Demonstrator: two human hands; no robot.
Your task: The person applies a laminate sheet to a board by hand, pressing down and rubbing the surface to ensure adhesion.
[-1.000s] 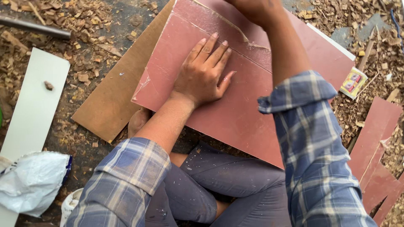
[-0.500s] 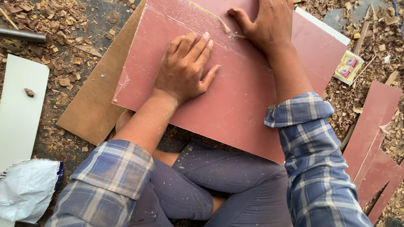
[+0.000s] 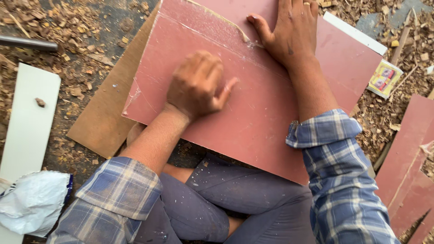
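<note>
The right hand's fingertips are cut off by the top edge.

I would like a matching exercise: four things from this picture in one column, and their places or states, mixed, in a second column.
Things:
1. left hand
2. right hand
3. white board
4. white plastic bag

Places or states:
A. lies crumpled at the lower left corner
B. flat, fingers spread, at the top of the red sheet
C. curled into a loose fist on the red sheet
D. lies long on the floor at the left edge

Pairs: 1-C, 2-B, 3-D, 4-A
</note>
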